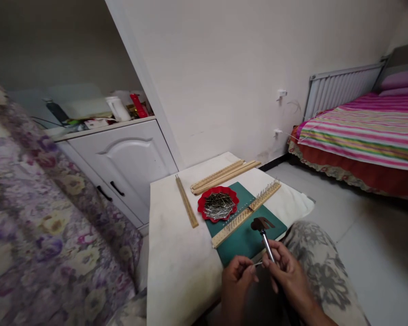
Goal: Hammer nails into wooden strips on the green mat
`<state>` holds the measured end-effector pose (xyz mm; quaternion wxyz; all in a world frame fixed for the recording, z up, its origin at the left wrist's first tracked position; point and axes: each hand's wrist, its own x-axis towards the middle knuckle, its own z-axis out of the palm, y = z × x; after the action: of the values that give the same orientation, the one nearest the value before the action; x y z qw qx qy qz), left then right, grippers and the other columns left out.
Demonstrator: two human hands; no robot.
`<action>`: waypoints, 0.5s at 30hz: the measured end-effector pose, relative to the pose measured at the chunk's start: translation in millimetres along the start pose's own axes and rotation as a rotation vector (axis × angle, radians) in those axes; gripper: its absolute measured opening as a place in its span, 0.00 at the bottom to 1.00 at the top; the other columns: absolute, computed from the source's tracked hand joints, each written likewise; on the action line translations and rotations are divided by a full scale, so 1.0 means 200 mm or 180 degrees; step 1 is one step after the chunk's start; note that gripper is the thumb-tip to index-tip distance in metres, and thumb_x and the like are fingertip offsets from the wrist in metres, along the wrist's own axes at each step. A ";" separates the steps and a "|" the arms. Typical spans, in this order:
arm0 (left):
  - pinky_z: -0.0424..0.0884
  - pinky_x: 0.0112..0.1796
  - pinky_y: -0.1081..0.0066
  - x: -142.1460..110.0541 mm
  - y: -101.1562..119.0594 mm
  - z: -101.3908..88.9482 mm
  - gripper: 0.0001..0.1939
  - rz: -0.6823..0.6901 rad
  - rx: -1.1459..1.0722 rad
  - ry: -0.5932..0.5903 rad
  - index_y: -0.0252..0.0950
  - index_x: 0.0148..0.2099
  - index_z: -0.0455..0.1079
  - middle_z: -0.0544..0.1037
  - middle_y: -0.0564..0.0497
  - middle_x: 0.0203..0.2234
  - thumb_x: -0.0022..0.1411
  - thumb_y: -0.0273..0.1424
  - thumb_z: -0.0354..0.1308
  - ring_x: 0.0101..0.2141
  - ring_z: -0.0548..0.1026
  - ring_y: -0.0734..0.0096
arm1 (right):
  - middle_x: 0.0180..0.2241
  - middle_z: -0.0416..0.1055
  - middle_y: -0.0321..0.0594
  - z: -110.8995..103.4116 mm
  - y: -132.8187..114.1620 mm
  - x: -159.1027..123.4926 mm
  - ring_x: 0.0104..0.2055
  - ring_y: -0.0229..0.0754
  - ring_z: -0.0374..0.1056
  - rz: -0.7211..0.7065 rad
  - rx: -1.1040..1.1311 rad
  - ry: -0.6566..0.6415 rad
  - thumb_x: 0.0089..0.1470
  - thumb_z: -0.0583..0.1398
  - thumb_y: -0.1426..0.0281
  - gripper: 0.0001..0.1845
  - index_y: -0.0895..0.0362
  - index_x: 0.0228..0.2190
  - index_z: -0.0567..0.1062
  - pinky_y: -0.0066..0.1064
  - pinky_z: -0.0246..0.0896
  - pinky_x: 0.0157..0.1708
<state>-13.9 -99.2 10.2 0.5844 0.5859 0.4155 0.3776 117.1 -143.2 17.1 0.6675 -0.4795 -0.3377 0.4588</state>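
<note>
In my right hand (284, 267) is a claw hammer (267, 244), gripped by its shiny shaft with the dark head pointing up and away. My left hand (238, 277) pinches a thin metal nail (259, 263), whose other end reaches my right fingertips. Just beyond the hammer, a wooden strip (221, 237) lies slantwise over a green board (240, 251); rows of nails stand upright along much of it. Its near-left end shows small holes without nails. A red scalloped dish (200, 207) heaped with loose nails (219, 206) rests on the board's far-left corner.
Several wooden strips (224, 177) lie at the back of the white-covered table (173, 262), and a narrow strip (187, 201) lies left of the dish. A white cabinet (122, 158) and floral curtain (54, 226) stand left. A bed (360, 131) is at right.
</note>
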 end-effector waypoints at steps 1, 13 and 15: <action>0.63 0.27 0.75 0.00 -0.02 0.02 0.10 -0.0124 -0.0309 0.0080 0.34 0.29 0.68 0.72 0.54 0.18 0.51 0.36 0.60 0.22 0.69 0.74 | 0.21 0.63 0.24 0.00 0.00 0.00 0.12 0.25 0.50 -0.0003 0.0031 -0.0006 0.48 0.64 0.61 0.19 0.53 0.40 0.66 0.15 0.49 0.08; 0.67 0.30 0.72 0.03 -0.13 0.04 0.08 -0.0243 -0.1302 0.0694 0.34 0.28 0.71 0.73 0.54 0.19 0.47 0.34 0.63 0.24 0.70 0.73 | 0.21 0.64 0.25 0.03 0.07 0.00 0.13 0.27 0.52 0.0090 0.0205 -0.0099 0.51 0.62 0.61 0.17 0.53 0.40 0.65 0.14 0.50 0.09; 0.66 0.31 0.73 0.10 -0.09 -0.04 0.06 0.0095 -0.0361 0.0885 0.34 0.29 0.71 0.72 0.54 0.21 0.50 0.33 0.61 0.26 0.70 0.73 | 0.22 0.64 0.26 0.01 0.08 -0.01 0.13 0.26 0.51 0.0161 0.0090 -0.0073 0.53 0.61 0.60 0.16 0.54 0.41 0.65 0.14 0.48 0.09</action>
<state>-15.6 -78.5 -8.4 0.5477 0.5001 0.4616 0.4866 111.0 -142.5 2.8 0.6585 -0.4731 -0.3266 0.4857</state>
